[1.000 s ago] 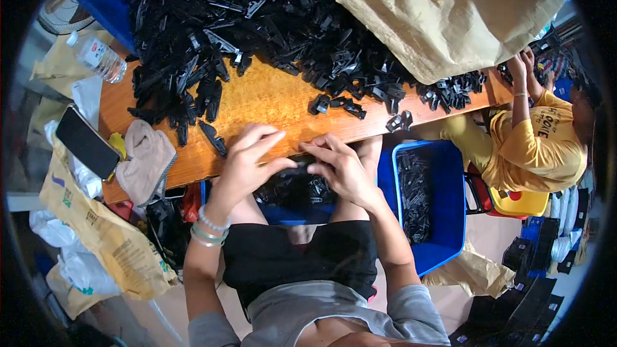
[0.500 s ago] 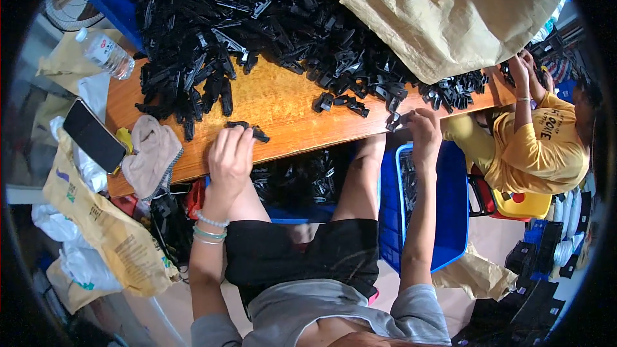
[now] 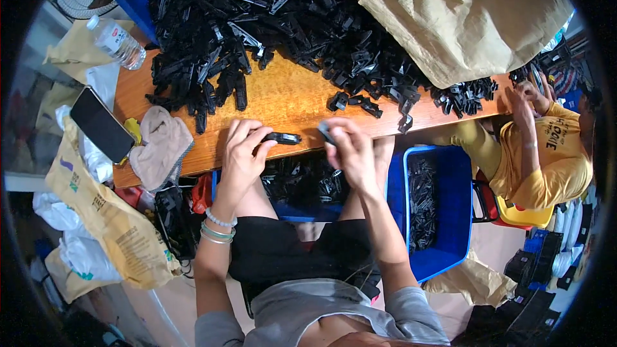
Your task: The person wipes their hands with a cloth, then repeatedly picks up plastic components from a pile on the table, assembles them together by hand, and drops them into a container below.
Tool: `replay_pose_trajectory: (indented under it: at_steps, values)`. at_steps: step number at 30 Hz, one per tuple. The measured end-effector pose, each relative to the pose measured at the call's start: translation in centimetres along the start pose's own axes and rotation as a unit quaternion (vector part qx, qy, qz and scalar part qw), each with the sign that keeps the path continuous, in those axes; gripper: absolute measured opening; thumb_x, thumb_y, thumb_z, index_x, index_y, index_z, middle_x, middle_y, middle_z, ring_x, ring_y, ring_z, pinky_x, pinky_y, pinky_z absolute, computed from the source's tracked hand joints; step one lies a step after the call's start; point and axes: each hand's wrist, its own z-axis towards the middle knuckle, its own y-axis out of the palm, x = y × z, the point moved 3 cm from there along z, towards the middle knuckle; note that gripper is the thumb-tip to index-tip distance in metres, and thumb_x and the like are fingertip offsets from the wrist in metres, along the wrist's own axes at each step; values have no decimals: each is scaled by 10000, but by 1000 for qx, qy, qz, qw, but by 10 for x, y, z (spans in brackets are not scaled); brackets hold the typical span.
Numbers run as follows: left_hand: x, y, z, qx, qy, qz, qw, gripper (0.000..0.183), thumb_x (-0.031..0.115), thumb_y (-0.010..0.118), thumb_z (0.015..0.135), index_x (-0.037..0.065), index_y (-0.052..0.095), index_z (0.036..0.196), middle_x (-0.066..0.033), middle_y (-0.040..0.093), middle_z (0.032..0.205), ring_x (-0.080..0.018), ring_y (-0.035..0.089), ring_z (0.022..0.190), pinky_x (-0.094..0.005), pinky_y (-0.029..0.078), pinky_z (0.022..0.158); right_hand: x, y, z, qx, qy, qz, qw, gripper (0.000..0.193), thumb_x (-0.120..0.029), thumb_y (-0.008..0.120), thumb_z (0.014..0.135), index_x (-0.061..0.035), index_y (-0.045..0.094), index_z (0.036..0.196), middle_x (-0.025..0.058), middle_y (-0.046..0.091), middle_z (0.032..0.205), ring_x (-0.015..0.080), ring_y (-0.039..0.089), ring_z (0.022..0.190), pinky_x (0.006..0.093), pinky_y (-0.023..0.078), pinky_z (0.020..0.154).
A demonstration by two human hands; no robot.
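Part (image 3: 283, 137), black and long, is pinched by the left hand (image 3: 243, 151) above the bench (image 3: 273, 93), near its front edge; a dark piece (image 3: 326, 132) is gripped by the right hand (image 3: 353, 154). Either could be dropped past that edge if loosely held.

Bottle label (image 3: 116, 40), tan sack (image 3: 110, 223) and yellow shirt (image 3: 554, 154) bear lettering.

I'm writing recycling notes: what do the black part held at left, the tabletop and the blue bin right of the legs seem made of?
Black part: probably moulded plastic, semi-gloss, from its bright edge highlights.
Tabletop: varnished wood or wood-look laminate; orange-brown, glossy sheen.
Blue bin: likely plastic; smooth, uniformly coloured walls.
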Motion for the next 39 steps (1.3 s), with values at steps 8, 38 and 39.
replay_pose_trajectory:
  at_steps: [8, 38, 39]
  values:
    - [-11, -2, 3, -27, 14, -35, 999, 251, 6, 748, 721, -37, 688, 960, -105, 591, 900, -255, 545, 838, -356, 473, 751, -1, 16, 13, -73, 45, -283, 955, 255, -54, 632, 919, 20, 647, 1162, 15, 585, 738, 61, 505, 576, 215, 412, 521]
    - [-12, 0, 53, -92, 162, 136, 973, 275, 86, 747, 730, -37, 633, 948, -150, 620, 1038, -331, 574, 1024, -405, 473, 896, -39, -136, -16, 186, -288, -573, 744, 251, 66, 596, 782, -11, 624, 1020, 165, 584, 1039, 353, 561, 965, 421, 460, 842]
    - [-6, 3, 49, -83, 156, 114, 978, 244, 76, 743, 741, -34, 632, 929, -155, 627, 985, -336, 592, 968, -411, 480, 875, -34, -142, -13, 157, -276, -551, 772, 244, 66, 607, 775, -8, 620, 1007, 166, 584, 1048, 355, 561, 961, 424, 463, 836]
